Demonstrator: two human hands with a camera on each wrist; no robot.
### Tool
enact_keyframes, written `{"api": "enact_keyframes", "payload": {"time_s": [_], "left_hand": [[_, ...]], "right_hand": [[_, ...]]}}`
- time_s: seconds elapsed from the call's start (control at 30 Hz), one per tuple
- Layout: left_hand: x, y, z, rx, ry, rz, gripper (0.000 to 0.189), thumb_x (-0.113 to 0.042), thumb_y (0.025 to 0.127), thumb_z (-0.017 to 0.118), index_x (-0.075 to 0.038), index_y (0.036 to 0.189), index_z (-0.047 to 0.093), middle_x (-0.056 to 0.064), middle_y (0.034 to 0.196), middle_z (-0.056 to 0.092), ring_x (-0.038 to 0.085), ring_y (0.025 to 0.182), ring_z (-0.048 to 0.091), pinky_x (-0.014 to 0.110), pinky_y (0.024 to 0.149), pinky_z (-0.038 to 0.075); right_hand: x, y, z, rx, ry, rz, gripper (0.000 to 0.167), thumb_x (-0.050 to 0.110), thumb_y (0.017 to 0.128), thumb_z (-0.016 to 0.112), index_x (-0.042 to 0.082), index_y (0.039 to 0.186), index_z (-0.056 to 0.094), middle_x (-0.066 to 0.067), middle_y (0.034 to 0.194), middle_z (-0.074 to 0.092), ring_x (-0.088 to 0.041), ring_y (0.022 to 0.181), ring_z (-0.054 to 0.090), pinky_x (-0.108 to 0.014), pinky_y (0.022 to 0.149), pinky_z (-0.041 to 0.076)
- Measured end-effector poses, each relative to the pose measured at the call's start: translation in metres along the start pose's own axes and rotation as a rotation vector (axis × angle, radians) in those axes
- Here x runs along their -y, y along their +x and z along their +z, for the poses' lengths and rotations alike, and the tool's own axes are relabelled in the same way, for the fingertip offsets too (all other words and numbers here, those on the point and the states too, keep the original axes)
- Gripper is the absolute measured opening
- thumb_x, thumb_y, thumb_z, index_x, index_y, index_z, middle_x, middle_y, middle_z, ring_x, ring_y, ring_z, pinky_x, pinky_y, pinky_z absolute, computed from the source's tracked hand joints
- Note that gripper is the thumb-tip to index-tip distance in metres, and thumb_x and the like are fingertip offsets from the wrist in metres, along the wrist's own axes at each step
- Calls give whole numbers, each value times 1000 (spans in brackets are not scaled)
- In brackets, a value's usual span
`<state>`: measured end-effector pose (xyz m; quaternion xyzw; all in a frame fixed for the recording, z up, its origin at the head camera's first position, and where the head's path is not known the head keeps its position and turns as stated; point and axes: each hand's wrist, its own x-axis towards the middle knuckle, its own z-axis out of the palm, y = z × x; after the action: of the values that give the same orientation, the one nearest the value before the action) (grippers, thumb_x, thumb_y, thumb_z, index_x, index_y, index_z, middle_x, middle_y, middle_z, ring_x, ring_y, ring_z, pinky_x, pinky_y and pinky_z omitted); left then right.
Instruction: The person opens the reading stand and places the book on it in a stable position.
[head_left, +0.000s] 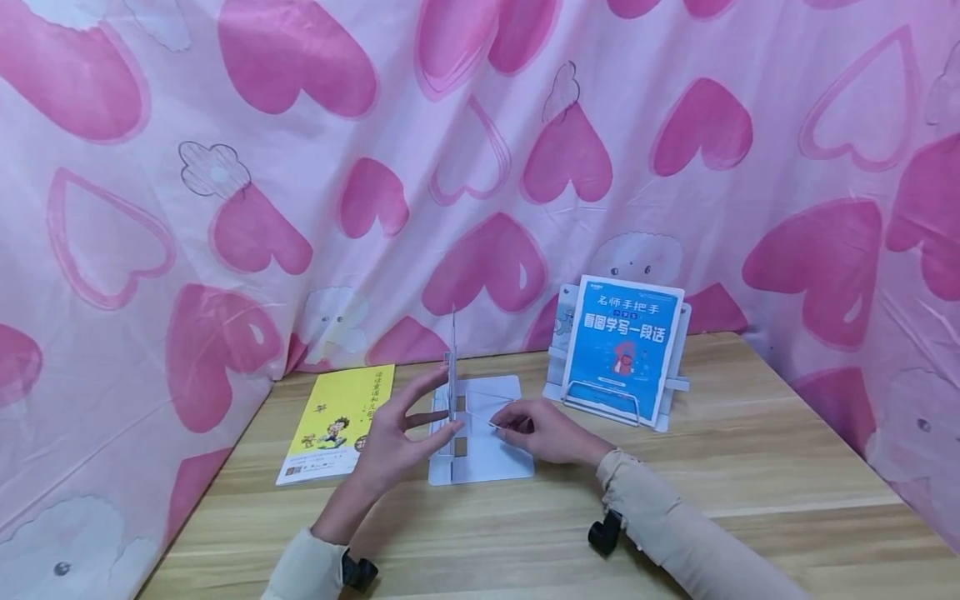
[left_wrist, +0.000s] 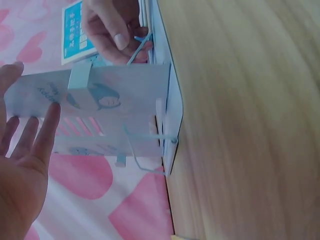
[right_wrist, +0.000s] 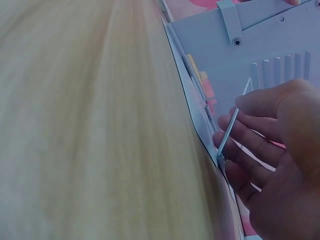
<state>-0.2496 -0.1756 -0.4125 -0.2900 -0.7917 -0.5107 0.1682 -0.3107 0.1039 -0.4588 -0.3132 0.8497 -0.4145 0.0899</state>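
A white metal book stand (head_left: 495,467) lies on the table with its base flat and its printed back panel (left_wrist: 135,90) raised upright, edge-on in the head view. My left hand (head_left: 401,433) holds this panel from the left, thumb at the near edge and fingers spread along its face (left_wrist: 25,165). On the base's right side my right hand (head_left: 551,429) pinches a thin wire page holder (right_wrist: 230,127) between thumb and fingers, tilted up from the base. A second wire loop (left_wrist: 145,137) shows by the far end of the base in the left wrist view.
Left of the stand lies a yellow book (head_left: 337,425). A similar stand, at the right, bears a blue book (head_left: 622,350) behind its wire holder. A pink heart-patterned curtain (head_left: 480,167) hangs behind the wooden table (head_left: 675,517).
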Motion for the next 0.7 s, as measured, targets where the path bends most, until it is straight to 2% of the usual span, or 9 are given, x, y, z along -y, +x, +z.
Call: {"api": "enact_keyframes", "payload": {"time_s": [0.23,0.4,0.57,0.7], "left_hand": [[-5,-2,12,-5,31,2,73,-12,95,85,-21,160,52,2,159,59,22,145,59,31,87,67],[-4,-4,22,2,48,6,72,-11,94,86,-18,158,54,2,155,62,28,136,67,28,80,68],[-6,-5,28,15,96,-18,70,-14,93,87,-26,155,56,-1,154,61,26,129,72,24,79,66],[-6,-5,28,20,98,-33,65,-17,93,88,-29,150,60,-3,154,61,23,129,71,24,80,66]], "right_hand": [[-2,-2,-1,10,4,-9,30,26,107,71,20,136,76,9,126,77,-11,104,66,-29,94,59],[-2,-4,-2,39,29,-25,32,26,107,71,19,138,74,7,129,76,-13,104,67,-31,96,60],[-1,-5,-2,61,56,-27,32,26,107,70,21,139,74,8,131,75,-14,107,67,-36,101,61],[0,-7,-1,49,52,-6,32,26,107,70,23,138,74,9,128,75,-13,108,67,-35,102,61]]}}
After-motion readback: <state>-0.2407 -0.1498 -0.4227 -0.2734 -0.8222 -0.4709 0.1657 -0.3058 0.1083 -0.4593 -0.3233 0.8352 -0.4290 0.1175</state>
